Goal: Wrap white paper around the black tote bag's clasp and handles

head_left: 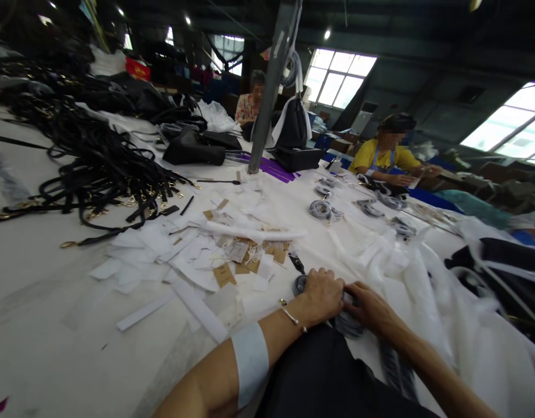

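Note:
A coiled strap wrapped in greyish film lies at the table's near edge, partly hidden by my hands. My left hand is curled over its left part, fingers closed round it. From the other side my right hand grips the coil with thumb and fingers close to my left hand. Just below both hands is a large black piece, which looks like a bag. A short black strap end with a metal fitting sticks out beyond my left hand.
Brown tags and white paper slips lie left of my hands. Black straps with gold clasps are heaped further left. Several wrapped coils lie ahead. Clear plastic film covers the right side. A metal post rises from the table; two people sit beyond.

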`<state>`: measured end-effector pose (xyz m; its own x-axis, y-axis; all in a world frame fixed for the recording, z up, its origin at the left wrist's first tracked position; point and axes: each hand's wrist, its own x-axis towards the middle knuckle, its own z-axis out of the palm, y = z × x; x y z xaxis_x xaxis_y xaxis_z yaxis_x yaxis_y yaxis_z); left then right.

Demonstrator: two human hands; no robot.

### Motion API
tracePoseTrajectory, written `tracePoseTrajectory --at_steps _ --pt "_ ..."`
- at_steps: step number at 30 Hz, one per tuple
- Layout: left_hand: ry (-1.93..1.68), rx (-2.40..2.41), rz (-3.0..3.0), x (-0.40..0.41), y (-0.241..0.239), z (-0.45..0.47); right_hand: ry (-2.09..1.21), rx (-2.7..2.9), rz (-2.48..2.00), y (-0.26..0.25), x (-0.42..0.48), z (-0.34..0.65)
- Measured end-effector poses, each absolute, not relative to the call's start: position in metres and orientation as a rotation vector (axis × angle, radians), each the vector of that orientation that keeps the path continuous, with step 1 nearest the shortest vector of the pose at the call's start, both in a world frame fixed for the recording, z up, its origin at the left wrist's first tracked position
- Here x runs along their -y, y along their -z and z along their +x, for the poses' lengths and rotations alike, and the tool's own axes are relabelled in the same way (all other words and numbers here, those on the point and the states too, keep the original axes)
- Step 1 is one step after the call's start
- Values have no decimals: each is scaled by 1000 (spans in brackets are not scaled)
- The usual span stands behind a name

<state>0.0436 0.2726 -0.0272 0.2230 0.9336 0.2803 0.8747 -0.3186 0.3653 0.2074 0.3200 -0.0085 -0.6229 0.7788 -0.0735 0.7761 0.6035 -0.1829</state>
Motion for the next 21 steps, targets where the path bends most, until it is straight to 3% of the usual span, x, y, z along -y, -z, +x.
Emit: tracePoseTrajectory --at_steps 11,17,21 --pt "-541 -1597 2442 -272 20 46 -185 2590 -1361 20 -300 212" --pt "-586 -1531 2494 -270 27 50 -730 2776 -1455 -10 -332 220" --pt "-682 -1489 2533 -277 37 55 -442 2644 -1466 -53 -331 180"
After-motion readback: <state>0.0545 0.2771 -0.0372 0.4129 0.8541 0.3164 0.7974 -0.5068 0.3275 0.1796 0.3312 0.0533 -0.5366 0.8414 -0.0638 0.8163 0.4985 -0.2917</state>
